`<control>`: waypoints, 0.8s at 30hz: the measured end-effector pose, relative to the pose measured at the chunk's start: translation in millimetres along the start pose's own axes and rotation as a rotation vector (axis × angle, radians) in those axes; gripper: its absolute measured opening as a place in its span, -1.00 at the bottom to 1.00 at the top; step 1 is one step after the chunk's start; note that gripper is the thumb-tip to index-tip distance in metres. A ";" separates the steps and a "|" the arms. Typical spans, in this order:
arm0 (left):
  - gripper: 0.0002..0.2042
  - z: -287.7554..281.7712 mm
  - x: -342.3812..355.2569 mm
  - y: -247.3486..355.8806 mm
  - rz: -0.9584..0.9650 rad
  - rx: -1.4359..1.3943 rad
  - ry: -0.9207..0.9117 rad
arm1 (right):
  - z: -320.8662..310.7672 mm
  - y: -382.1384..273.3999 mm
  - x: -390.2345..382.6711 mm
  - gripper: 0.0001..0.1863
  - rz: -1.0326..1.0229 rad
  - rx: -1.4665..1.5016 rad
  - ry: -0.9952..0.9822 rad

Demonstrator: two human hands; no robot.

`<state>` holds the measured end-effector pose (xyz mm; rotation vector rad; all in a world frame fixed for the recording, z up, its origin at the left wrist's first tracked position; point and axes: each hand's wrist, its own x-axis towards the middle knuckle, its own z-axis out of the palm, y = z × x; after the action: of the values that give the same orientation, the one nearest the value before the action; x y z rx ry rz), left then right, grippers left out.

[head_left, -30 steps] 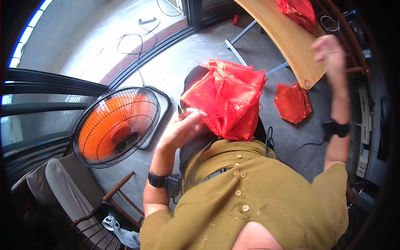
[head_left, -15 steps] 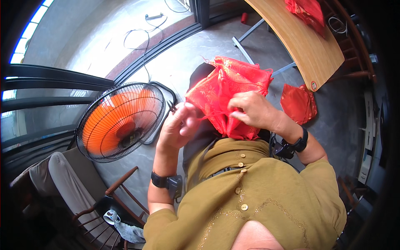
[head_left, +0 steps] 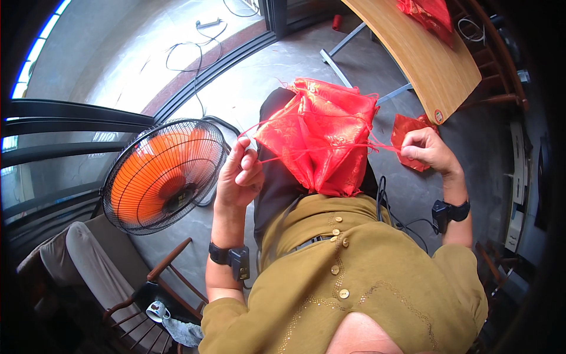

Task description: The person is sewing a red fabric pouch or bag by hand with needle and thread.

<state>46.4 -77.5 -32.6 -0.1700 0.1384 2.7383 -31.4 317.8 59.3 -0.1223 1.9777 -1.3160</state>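
Observation:
Across my lap lies a bundle of shiny red patterned fabric (head_left: 321, 133), gathered in folds. A thin red cord (head_left: 389, 147) runs over it, stretched out to both sides. To the left of the fabric, the fingers of my left hand (head_left: 240, 171) are curled on the cord's left strands. My right hand (head_left: 433, 152) pinches the cord strands at the right, above a second red fabric piece (head_left: 407, 124) lower down near the floor. Both hands are apart from the fabric itself.
At the left stands a fan (head_left: 162, 177) with orange blades and a black cage. A wooden table (head_left: 424, 53) at the upper right carries more red fabric (head_left: 429, 17). A wooden chair (head_left: 168, 259) is at the lower left. A power cable (head_left: 200, 65) lies beyond the door track.
My right hand has moved right, away from the fabric, drawing the red cord out. My left hand has shifted slightly left and down. The cord now spans both hands.

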 end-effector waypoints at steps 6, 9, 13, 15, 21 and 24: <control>-0.73 -0.8 0.6 2.4 -0.004 -0.007 0.023 | -15.0 37.9 -23.2 -0.83 0.045 0.125 0.152; -0.72 -2.3 -1.9 6.6 -0.005 0.017 0.020 | -12.1 44.5 -30.8 -0.82 0.060 0.173 0.087; -0.69 -4.3 -6.1 17.2 -0.006 0.032 0.052 | -22.3 56.4 -37.2 -0.82 0.068 0.069 0.193; -0.69 -6.4 -6.8 21.5 -0.016 0.038 0.050 | -30.0 61.3 -43.6 -0.82 0.105 0.013 0.251; -0.70 -4.0 -6.5 24.3 0.001 0.069 0.070 | -44.9 80.2 -42.9 -0.83 0.161 -0.133 0.320; -0.69 -3.4 -6.6 26.6 0.027 0.059 0.113 | -47.3 92.8 -40.6 -0.81 0.181 -0.223 0.371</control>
<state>42.4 -104.9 -33.1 -0.3087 0.2548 2.7477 -3.0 415.6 13.1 0.2057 2.3825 -1.0550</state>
